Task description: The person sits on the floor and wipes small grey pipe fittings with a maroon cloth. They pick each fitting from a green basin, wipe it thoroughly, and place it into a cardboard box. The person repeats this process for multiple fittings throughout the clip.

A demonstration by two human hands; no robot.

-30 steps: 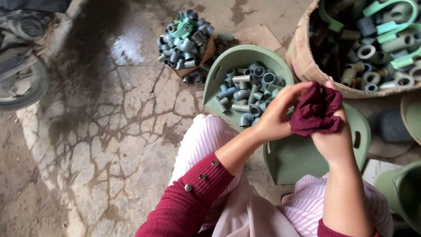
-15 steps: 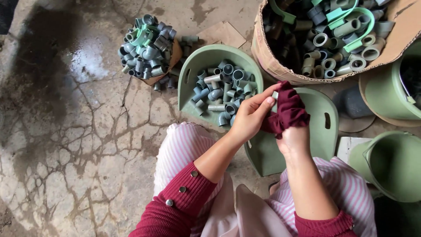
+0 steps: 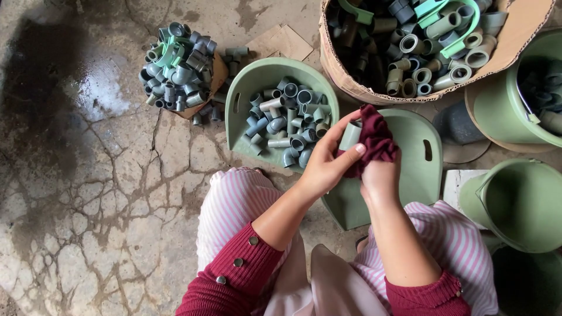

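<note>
Pinching grey pipe fitting (image 3: 351,135), left hand (image 3: 325,168) grip closed; right hand (image 3: 380,175) clutching maroon cloth (image 3: 374,140).

One package shows — a brown corrugated cardboard box (image 3: 351,82) at the top right, open-topped with bulging, rounded walls, heaped with grey and green pipe pieces — and flattened scraps of brown cardboard (image 3: 281,42) lie on the floor just left of it.

pipe fittings (image 3: 287,120) in tray (image 3: 243,96), cardboard box (image 3: 351,76) behind, buckets (image 3: 521,205) right
</note>
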